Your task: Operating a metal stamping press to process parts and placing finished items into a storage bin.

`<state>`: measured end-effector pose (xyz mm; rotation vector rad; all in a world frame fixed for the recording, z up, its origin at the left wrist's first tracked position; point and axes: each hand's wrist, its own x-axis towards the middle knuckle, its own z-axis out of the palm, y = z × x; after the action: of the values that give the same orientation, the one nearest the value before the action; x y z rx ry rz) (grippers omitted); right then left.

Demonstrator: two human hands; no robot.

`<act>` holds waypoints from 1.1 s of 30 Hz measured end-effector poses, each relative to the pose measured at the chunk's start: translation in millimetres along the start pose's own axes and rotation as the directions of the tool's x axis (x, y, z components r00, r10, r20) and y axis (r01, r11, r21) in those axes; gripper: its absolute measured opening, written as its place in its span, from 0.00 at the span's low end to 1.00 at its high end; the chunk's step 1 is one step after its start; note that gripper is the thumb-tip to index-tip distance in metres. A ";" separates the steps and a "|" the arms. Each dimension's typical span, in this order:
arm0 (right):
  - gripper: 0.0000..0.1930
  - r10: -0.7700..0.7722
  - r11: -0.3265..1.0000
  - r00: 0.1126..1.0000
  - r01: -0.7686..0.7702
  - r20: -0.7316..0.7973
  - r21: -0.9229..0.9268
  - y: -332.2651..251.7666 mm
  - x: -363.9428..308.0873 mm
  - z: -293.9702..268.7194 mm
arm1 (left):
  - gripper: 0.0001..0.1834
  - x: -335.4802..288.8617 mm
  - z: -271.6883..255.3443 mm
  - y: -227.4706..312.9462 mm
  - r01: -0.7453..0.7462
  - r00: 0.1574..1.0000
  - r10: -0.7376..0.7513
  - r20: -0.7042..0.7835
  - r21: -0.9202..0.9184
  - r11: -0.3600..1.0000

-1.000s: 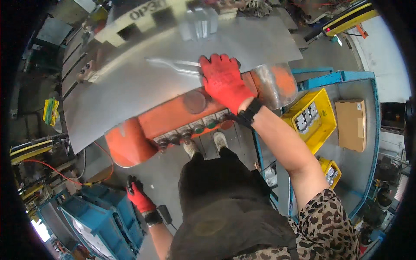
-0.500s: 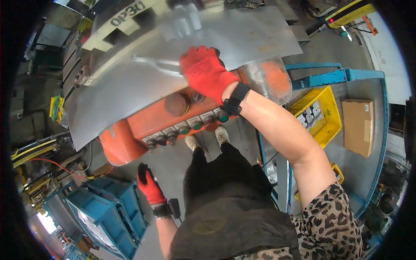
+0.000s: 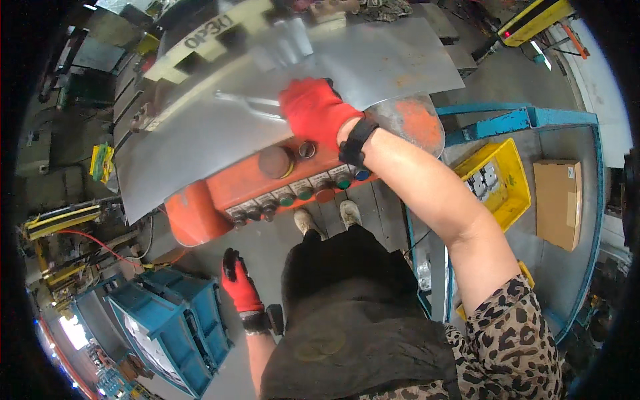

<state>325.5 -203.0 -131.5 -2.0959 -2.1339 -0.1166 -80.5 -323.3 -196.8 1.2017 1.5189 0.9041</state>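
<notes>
My right hand (image 3: pixel 313 110), in a red glove with dark palm and fingertips, is closed on a thin, forked, tongs-like metal tool (image 3: pixel 250 103). The tool's two arms run left from my fist and meet at a far tip. Beneath both lies a grey sheet-metal surface (image 3: pixel 373 60). My left hand (image 3: pixel 240 283), also gloved, hangs low at the left with fingers loosely extended and nothing visible in it. Between my hands sits an orange control panel (image 3: pixel 233 180) with a row of buttons and a large round knob (image 3: pixel 275 162).
A blue-framed cart (image 3: pixel 510 120) on the right carries a yellow bin (image 3: pixel 510 200) of metal parts and a cardboard box (image 3: pixel 559 203). Blue metal containers (image 3: pixel 170 320) stand at lower left. A cream block with dark notches (image 3: pixel 207 40) is beyond the sheet.
The whole view has shifted slightly to the right. My right hand still grips the forked tool over the sheet; my left hand still hangs at the side.
</notes>
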 end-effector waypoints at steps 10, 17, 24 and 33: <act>0.15 0.064 0.832 0.976 -0.167 0.207 0.529 -11.0 16.4 -30.3 | 0.20 -14.4 -10.7 -2.5 -0.042 0.996 0.051 -0.067 0.130 0.991; 0.16 0.087 -0.055 0.985 -0.142 0.147 0.988 -29.6 -9.7 -54.9 | 0.20 -13.9 -18.4 -9.2 -0.097 0.991 0.113 -0.066 0.211 0.973; 0.19 0.044 -0.031 0.993 -0.107 0.109 0.994 -12.1 -115.8 -65.0 | 0.20 -21.7 -8.5 1.2 -0.056 0.988 0.049 -0.145 -0.049 0.997; 0.23 0.001 -0.285 0.909 -0.399 0.417 0.871 -15.4 -162.2 -66.8 | 0.22 -19.0 5.4 41.6 0.012 0.976 0.030 -0.218 0.190 0.982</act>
<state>315.7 -374.0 -90.8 -1.1500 -0.8096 1.5325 -63.6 -331.8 -154.9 1.2777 1.8124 0.9386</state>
